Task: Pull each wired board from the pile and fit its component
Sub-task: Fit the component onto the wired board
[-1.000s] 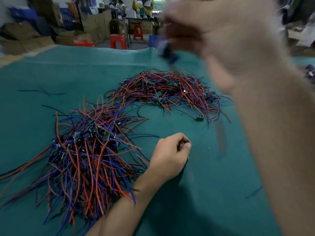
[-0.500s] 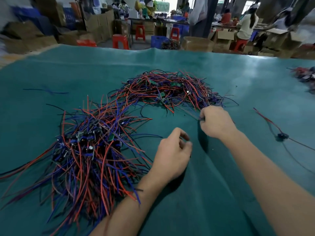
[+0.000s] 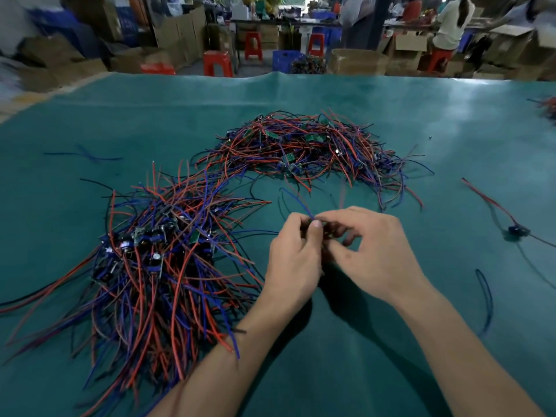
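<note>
Two tangled piles of small boards with red, blue and black wires lie on the teal cloth: a far pile (image 3: 304,149) and a bigger near-left pile (image 3: 156,251). My left hand (image 3: 293,260) and my right hand (image 3: 370,251) meet at mid table, fingers curled together round a small wired board (image 3: 321,228) that is mostly hidden between them. A blue wire (image 3: 296,201) rises from the pinch toward the far pile. The component itself is hidden by my fingers.
One wired board (image 3: 516,230) lies alone at the right with its red wire stretched out. A loose blue wire (image 3: 486,299) curls at the near right, another (image 3: 87,156) at the far left. Beyond the table edge (image 3: 276,74) stand stools, boxes and people.
My right hand dropped a board off to the right, then took one from the far pile's edge and brought it back to my left hand. Both hands now hold it together.
</note>
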Demonstrator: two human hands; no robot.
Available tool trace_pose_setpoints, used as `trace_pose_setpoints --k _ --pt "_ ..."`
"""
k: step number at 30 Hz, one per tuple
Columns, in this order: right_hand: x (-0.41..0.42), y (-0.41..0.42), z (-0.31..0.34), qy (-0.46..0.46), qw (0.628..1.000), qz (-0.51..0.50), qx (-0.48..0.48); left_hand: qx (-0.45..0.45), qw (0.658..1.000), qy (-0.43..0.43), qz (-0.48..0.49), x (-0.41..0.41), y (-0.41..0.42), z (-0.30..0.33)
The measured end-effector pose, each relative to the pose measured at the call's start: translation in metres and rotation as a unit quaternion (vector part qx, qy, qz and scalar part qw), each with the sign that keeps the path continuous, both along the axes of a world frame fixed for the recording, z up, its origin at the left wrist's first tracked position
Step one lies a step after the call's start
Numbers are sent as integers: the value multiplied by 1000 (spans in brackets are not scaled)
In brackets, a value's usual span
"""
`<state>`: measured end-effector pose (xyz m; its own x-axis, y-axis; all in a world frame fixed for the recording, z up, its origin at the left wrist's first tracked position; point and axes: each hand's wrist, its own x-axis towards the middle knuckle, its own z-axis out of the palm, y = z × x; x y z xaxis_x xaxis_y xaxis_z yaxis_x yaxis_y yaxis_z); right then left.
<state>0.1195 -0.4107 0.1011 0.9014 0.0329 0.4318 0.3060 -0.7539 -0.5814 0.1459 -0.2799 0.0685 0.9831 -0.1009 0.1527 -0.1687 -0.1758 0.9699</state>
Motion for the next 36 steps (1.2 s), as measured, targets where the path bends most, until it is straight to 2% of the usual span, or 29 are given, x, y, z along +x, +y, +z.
trace_pose_setpoints --k 3,8,10,14,16,20,22,24,29,36 --pt "2 1 -3 19 998 -34 -46 -17 1000 -8 8 1 -1 -1" --pt "3 -4 -5 85 995 -40 21 -23 999 -23 20 -1 0 1" --pt "5 -6 -6 120 988 -22 96 -34 999 -21 22 0 0 1" --pt "11 -11 -7 102 976 -47 187 -16 999 -45 7 -1 1 0" --pt "12 -10 -8 113 966 -17 233 -34 998 -48 6 -2 2 1" --pt "13 -10 -10 152 908 27 389 -82 996 -18 -22 -3 2 3" --pt "14 -12 -8 166 887 37 430 -85 995 -4 -48 -4 2 3" --pt "15 -14 -7 152 884 34 440 -89 993 22 -68 -4 0 1" --pt "15 -14 -7 84 923 -5 375 -86 992 56 -79 -2 -3 0" --pt "18 -36 -2 -6 924 -77 375 -55 988 34 -142 -3 -3 -1"
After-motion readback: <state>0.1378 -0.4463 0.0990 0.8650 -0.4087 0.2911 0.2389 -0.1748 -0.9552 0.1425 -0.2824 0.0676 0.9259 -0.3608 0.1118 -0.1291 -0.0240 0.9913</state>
